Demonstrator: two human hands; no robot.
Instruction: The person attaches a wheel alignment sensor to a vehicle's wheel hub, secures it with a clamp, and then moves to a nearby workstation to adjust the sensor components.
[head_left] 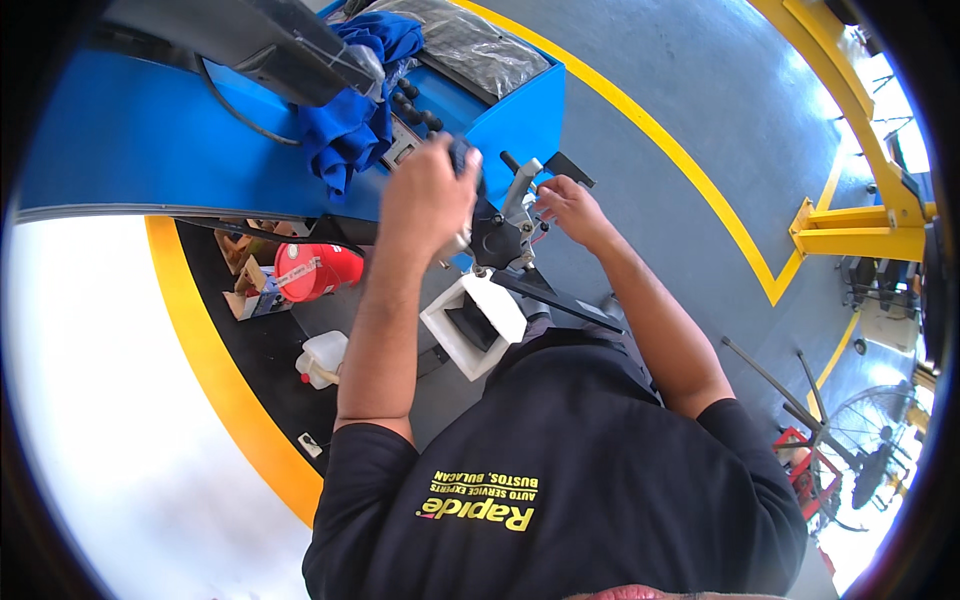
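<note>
My left hand [428, 195] is raised over the edge of a blue machine cabinet, slightly blurred. Its fingers curl around a dark rounded thing [461, 156], mostly hidden by the hand. Just right of it stands a metal mechanism with a black rounded housing [500, 240] and a grey metal arm [521, 195]. My right hand [570, 208] is at the right side of that arm, its fingers bent inward. Whatever lies between those fingertips is too small to make out. Below the mechanism is a white open box [455, 335] with a dark inside.
On the blue cabinet [515, 120] lie a blue cloth [345, 140], several black knobs [410, 100] and a plastic-covered tray [475, 50]. A dark machine arm [280, 50] overhangs it. Beneath are a red container [320, 270] and a white jug [325, 355]. A yellow post [860, 220] stands right.
</note>
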